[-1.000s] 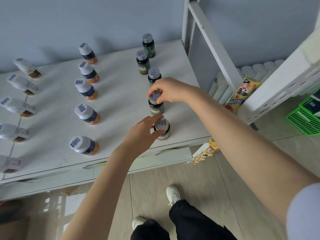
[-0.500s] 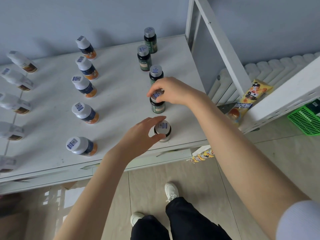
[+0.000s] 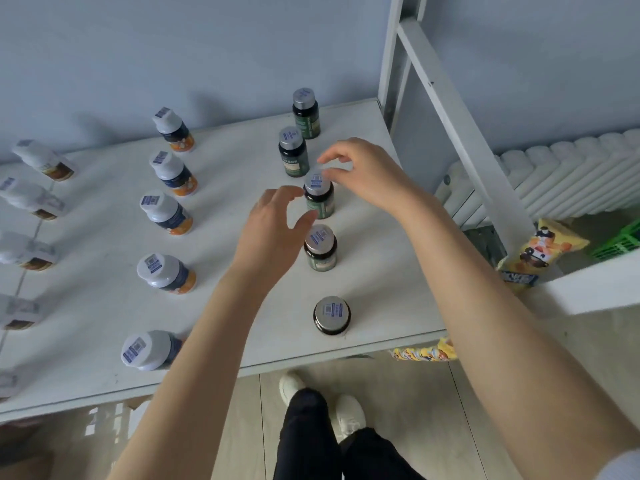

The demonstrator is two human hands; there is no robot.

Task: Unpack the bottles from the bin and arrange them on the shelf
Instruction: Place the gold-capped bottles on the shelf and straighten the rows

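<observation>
I saw the left hand (image 3: 273, 233) and right hand (image 3: 367, 174) flanking the middle bottle (image 3: 320, 202), fingers loosely spread, gripping nothing. It stood upright in the right row on the shelf (image 3: 235, 188)

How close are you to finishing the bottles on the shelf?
Done: five dark green bottles and five blue-and-orange bottles stand in rows on the shelf, with white ones beside. In hand: no bottle is lifted; the left hand hovers open, the right hand is at the cap of the middle dark bottle. Left: the bin is out of view, so I cannot tell.
</observation>
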